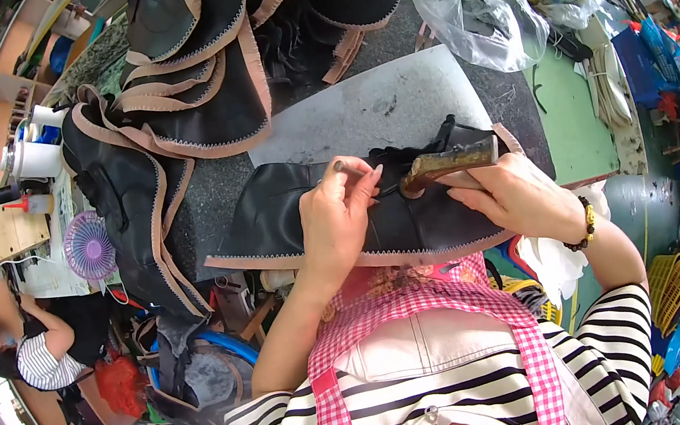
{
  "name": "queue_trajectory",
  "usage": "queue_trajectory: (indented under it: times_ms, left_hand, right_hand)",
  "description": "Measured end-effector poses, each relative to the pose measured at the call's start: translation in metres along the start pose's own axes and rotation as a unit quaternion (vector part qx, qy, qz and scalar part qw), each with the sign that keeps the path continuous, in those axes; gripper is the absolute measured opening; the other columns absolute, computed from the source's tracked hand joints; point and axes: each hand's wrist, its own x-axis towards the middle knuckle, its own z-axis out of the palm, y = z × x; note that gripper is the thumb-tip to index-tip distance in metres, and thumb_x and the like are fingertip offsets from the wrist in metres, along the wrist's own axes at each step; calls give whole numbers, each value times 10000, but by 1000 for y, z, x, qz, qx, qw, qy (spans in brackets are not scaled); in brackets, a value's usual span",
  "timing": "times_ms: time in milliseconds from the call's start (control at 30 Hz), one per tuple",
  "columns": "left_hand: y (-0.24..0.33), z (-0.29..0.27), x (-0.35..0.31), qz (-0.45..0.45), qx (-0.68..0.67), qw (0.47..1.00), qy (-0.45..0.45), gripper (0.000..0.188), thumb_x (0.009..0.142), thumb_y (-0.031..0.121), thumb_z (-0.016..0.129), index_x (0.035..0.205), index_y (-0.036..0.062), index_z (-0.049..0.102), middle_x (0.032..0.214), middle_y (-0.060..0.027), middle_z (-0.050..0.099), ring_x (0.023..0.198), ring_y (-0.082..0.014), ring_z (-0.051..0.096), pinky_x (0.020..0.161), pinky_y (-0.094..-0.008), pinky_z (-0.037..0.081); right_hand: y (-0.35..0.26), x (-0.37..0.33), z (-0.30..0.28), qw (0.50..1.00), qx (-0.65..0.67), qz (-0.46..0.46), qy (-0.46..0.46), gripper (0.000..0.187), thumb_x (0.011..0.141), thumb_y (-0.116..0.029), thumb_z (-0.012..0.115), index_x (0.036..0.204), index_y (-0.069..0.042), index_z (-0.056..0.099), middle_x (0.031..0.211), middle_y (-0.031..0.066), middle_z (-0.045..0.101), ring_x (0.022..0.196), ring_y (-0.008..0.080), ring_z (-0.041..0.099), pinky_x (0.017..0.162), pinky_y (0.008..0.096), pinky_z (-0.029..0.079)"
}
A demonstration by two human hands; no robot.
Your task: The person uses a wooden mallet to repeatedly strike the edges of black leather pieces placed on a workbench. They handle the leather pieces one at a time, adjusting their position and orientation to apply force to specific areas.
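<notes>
A black leather piece [262, 212] with a pinkish zigzag-stitched edge lies flat before me, partly over a pale board [360, 109]. My left hand [333, 222] rests on it, fingers closed around a short metal rod [341, 167] whose upper end sticks out. The rod's lower end is hidden. In my right hand [525, 197] I grip a hammer; its worn brownish head [448, 164] is over the leather, right of the rod and apart from it. Dark strips [434, 143] bunch along the leather's far edge, partly behind the hammer.
Similar black leather pieces [200, 115] are piled at the far left, and one hangs over the table's left edge. A clear plastic bag [482, 14] lies at the far right. A purple fan [90, 246] stands left. Another person [46, 349] is at the left rim.
</notes>
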Motion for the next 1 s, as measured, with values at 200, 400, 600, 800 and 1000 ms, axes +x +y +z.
queue_trajectory:
  times_ms: [200,400,600,800,1000]
  left_hand:
    - [-5,3,0,-21,-48,999,16,114,908,99,654,923,-7,615,779,-57,677,711,-106,674,629,-228,547]
    - [-7,4,0,-10,-37,999,20,109,903,101,663,907,1,621,761,-44,673,697,-95,666,621,-220,541]
    - [-11,10,0,41,53,997,26,84,878,74,679,891,10,626,737,-75,680,659,-84,662,603,-216,527]
    - [-5,15,-9,203,216,954,44,156,845,20,665,990,7,608,856,-111,690,784,-214,706,663,-283,541]
    - [-9,6,-2,6,-35,999,26,97,912,58,633,916,-21,576,757,-59,674,692,-108,679,620,-235,546]
  right_hand:
    - [3,-1,4,1000,-18,-12,6,279,917,-227,593,1141,-59,595,579,180,540,562,369,571,562,447,453]
    - [4,-1,4,1000,-13,-16,5,279,911,-217,598,1141,-60,591,615,188,569,585,374,585,555,447,459]
    - [-9,1,-22,997,36,-41,53,263,907,-181,591,1134,-55,634,776,180,656,653,365,625,617,392,511]
    - [-57,1,-49,1000,-11,24,-7,236,858,-104,633,1078,-22,652,907,201,665,805,330,655,761,411,503]
    - [-5,-5,-7,999,5,-17,39,302,887,-177,604,1161,-53,621,711,214,609,653,392,604,608,418,488]
